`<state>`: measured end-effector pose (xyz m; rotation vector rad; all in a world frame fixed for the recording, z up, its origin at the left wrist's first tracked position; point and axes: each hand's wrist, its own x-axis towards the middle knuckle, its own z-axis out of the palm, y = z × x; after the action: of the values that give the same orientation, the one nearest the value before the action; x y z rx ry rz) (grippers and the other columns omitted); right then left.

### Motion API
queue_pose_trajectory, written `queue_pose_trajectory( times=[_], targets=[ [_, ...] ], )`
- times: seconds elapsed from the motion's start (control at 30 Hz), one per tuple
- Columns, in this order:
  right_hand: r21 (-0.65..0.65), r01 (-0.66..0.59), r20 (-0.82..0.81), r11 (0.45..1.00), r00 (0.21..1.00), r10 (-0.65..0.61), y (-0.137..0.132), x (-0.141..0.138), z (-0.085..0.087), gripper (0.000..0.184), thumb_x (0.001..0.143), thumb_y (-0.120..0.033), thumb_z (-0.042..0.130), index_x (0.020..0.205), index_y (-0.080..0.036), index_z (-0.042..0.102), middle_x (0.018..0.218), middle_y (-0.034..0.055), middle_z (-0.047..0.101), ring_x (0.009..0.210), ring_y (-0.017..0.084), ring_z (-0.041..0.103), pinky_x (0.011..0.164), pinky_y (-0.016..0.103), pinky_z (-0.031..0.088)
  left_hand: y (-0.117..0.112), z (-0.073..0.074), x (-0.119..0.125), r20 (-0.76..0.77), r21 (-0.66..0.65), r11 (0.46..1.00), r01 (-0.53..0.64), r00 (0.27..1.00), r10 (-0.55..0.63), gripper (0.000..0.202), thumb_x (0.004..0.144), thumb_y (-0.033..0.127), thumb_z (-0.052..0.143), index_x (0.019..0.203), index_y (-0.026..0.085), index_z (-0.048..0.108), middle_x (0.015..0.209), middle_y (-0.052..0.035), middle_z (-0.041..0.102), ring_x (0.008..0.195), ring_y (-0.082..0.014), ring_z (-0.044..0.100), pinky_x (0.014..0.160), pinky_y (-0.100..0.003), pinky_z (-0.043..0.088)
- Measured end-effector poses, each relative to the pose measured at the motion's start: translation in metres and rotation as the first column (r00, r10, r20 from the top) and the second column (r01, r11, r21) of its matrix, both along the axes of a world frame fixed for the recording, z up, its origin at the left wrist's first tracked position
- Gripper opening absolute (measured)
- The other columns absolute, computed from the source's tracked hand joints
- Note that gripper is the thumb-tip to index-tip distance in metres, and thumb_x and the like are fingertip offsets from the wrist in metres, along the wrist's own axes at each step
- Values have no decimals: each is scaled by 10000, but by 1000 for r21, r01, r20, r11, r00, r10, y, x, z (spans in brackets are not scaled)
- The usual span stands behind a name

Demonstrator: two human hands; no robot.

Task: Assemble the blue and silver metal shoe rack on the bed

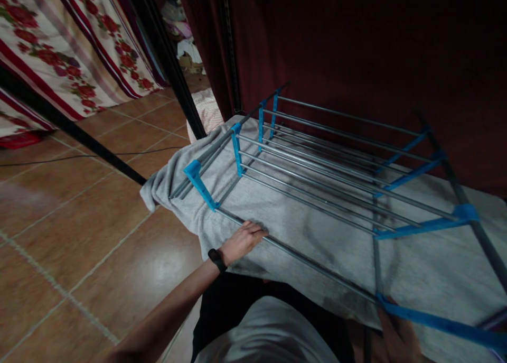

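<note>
On a grey towel (435,268) above brown floor tiles (79,231), the seemingly light, stiff grey-tube rack with blue plastic joints (332,195) fills centre frame, the left hand (241,241) curled round its front tube, a sound hold, while the right hand (396,334) has its fingers hidden at lower right.

A grey cloth (415,268) covers the raised surface; the metal rack (317,178) lies on it, its near rod under the left fingers (253,230).

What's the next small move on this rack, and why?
Probably firm up the grip of the left hand on the near rod. It lies over that rod without clearly wrapping it, while the right hand is at the blue bar and the rack lies flat on the grey cloth.
</note>
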<state>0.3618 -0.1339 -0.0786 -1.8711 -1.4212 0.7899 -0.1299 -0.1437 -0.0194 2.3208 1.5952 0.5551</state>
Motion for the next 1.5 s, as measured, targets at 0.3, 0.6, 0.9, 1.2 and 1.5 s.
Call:
queue_pose_trajectory(
  times=[0.3,0.6,0.9,1.2,1.5],
  targets=[
    [-25,43,-68,999,997,-44,3,-12,11,733,606,-658,666,1075,-96,636,1194,189,651,1243,435,516,1064,508,411,-32,-8,-17,134,223,932,-285,956,260,218,982,274,507,1162,228,621,1159,-76,638,1095,-224,574,1002,-422,425],
    [-47,61,-62,997,996,-64,1,-3,-3,718,619,-700,655,1067,-139,624,1164,156,657,1178,419,551,1035,519,426,-36,-13,-91,704,-180,501,-846,245,667,464,859,413,604,1238,149,561,1254,-140,611,1143,-253,590,1002,-408,473],
    [23,50,37,999,998,-51,-16,-18,8,624,792,-670,504,1175,-189,611,1133,135,669,1206,412,547,1040,539,431,-24,-13,-98,603,-226,513,-828,295,741,399,818,409,580,1100,148,691,1091,-106,721,1028,-283,643,942,-422,481],
    [95,33,95,995,995,-42,-8,-29,28,494,741,-632,554,1040,-251,653,1040,111,698,1227,430,529,1033,571,421,-23,-12,-94,516,-171,440,-881,301,802,385,841,443,566,1050,156,715,1020,-122,744,948,-306,670,816,-405,490],
    [116,121,123,986,983,-136,-12,-40,24,562,731,-665,549,1078,-238,662,1081,130,703,1231,438,524,1028,557,428,-24,-10,-89,413,-89,439,-894,368,833,372,870,466,521,1018,174,699,916,-119,727,903,-312,667,777,-402,476]
  ],
)
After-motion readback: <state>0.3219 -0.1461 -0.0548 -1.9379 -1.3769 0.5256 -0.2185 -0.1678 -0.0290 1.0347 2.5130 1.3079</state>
